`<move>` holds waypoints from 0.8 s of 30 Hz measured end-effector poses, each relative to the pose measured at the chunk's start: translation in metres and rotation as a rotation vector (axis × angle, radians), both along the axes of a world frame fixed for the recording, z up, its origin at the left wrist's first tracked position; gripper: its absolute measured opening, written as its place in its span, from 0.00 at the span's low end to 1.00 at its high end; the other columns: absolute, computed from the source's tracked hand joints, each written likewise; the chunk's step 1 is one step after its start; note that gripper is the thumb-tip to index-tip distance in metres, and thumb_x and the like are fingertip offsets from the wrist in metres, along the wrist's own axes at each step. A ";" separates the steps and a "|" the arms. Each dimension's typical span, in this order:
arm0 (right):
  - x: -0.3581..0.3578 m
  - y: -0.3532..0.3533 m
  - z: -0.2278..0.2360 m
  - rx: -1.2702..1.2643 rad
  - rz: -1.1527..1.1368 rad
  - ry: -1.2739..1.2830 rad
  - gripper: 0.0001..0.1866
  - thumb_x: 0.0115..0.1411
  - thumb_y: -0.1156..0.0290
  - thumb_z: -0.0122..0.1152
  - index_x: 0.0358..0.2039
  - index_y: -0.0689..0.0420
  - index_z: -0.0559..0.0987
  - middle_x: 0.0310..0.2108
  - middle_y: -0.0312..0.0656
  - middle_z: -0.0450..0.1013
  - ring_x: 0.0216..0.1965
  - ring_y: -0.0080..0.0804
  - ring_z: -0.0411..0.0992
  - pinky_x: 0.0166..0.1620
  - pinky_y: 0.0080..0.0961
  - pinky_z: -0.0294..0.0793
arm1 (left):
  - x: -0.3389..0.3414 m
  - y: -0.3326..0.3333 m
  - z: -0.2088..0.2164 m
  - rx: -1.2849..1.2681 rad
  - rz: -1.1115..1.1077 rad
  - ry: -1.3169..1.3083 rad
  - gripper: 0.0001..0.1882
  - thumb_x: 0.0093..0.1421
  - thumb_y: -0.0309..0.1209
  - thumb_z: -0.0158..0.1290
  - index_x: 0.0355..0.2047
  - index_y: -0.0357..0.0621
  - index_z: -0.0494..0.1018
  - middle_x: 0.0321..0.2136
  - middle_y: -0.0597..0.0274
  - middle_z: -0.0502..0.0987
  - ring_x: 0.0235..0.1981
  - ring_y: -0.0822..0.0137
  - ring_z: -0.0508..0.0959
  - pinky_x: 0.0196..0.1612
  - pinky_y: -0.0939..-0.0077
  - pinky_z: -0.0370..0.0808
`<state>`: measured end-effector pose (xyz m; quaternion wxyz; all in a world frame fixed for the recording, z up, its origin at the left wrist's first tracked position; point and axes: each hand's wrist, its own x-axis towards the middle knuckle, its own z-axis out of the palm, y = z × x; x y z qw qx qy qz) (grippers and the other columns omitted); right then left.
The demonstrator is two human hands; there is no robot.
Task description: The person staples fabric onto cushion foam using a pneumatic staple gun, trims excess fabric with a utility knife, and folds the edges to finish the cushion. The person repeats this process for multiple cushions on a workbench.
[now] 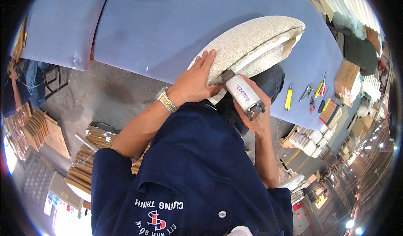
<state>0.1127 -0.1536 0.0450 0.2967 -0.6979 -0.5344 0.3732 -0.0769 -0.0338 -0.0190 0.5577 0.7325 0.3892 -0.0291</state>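
Note:
A curved pad covered in light grey-beige fabric (252, 39) stands tilted on my lap and against the edge of the blue table. My left hand (196, 80) grips its near left end, fingers spread over the outer fabric and thumb by the edge. My right hand (259, 108) is wrapped round a whitish staple gun (242, 89). The dark nose of the gun meets the pad's edge, close to my left thumb. A pale strip and a loose fabric flap (281, 51) run along the underside. Whether a staple is going in cannot be seen.
On the blue table (147, 30) at the right lie a yellow utility knife (288, 97), pliers (305, 92) and several other hand tools. A cardboard box (346, 78) stands beyond them. Stacked wooden pieces (86, 160) are at the lower left. Another person (31, 85) sits far left.

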 end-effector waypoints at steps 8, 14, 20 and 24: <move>-0.005 -0.008 0.005 -0.038 0.025 0.011 0.29 0.54 0.80 0.68 0.59 0.61 0.77 0.51 0.45 0.79 0.49 0.29 0.79 0.54 0.26 0.75 | -0.001 -0.001 0.011 0.083 -0.023 0.091 0.54 0.57 0.42 0.63 0.74 0.39 0.43 0.73 0.34 0.52 0.70 0.37 0.61 0.67 0.51 0.67; -0.008 0.001 0.008 -0.054 0.037 -0.036 0.30 0.52 0.78 0.68 0.58 0.60 0.77 0.49 0.46 0.80 0.46 0.31 0.80 0.51 0.25 0.76 | 0.003 -0.001 0.023 0.080 -0.049 0.151 0.53 0.57 0.37 0.63 0.74 0.40 0.42 0.71 0.32 0.54 0.67 0.35 0.66 0.62 0.48 0.73; -0.011 0.003 0.008 -0.059 0.022 0.005 0.30 0.52 0.78 0.68 0.58 0.59 0.77 0.48 0.45 0.80 0.44 0.30 0.80 0.49 0.25 0.76 | 0.001 -0.009 0.006 0.174 0.025 0.054 0.52 0.58 0.36 0.62 0.74 0.42 0.42 0.68 0.28 0.58 0.61 0.33 0.72 0.59 0.46 0.75; -0.007 -0.002 0.007 -0.037 0.050 -0.007 0.30 0.52 0.78 0.68 0.58 0.60 0.77 0.50 0.47 0.80 0.47 0.33 0.80 0.52 0.26 0.76 | 0.002 -0.004 0.012 0.146 0.023 0.066 0.51 0.59 0.35 0.61 0.74 0.42 0.43 0.68 0.27 0.59 0.60 0.32 0.73 0.58 0.46 0.75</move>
